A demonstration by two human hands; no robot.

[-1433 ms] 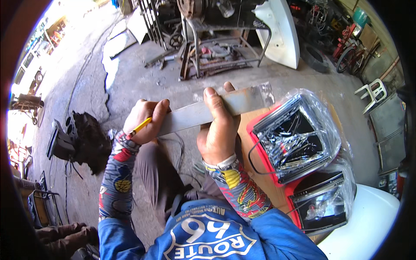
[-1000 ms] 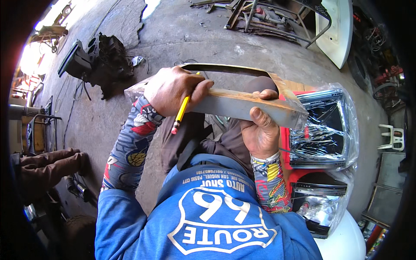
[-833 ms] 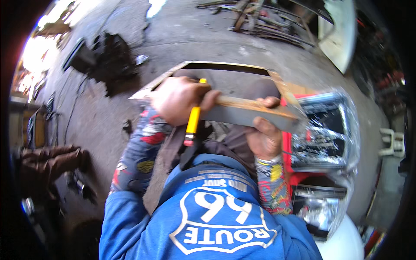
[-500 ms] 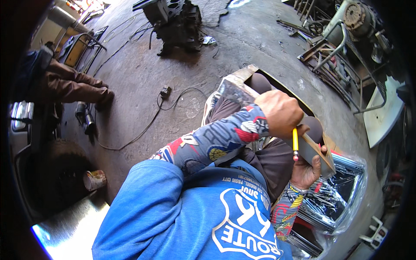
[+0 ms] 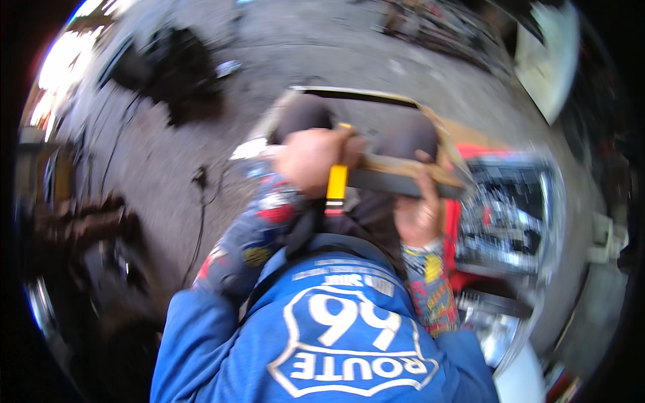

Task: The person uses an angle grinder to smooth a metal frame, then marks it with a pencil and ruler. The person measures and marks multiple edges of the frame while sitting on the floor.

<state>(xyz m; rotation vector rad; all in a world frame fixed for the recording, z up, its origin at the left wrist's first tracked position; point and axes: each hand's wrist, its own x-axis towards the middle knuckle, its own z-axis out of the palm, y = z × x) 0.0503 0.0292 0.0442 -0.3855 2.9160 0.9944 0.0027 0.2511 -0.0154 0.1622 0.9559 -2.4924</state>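
Note:
My left hand [image 5: 310, 160], its fingers closed, has a yellow pencil [image 5: 336, 183] in its grip, eraser end toward me. It is at the left end of a flat strip [image 5: 406, 176] with a brown edge and a grey face; its contact there is smeared by motion. Around the right end of that strip my right hand [image 5: 418, 213] is closed, thumb over its edge. Behind the strip, a pale-edged frame-like panel [image 5: 356, 90] lies across my knees. Blur hides the pencil's tip and what material the strip is.
At my right lies a black part in clear plastic wrap [image 5: 504, 208] beside a red sheet [image 5: 463, 151]. A dark engine block [image 5: 171, 70] stands on the floor at far left, a cable [image 5: 198, 228] nearer. A white panel [image 5: 547, 60] leans at far right. Another person's legs [image 5: 87, 221] are at left.
The view has swung right, so the floor things sit further left in the picture and all is blurred. Both hands still hold the strip and pencil.

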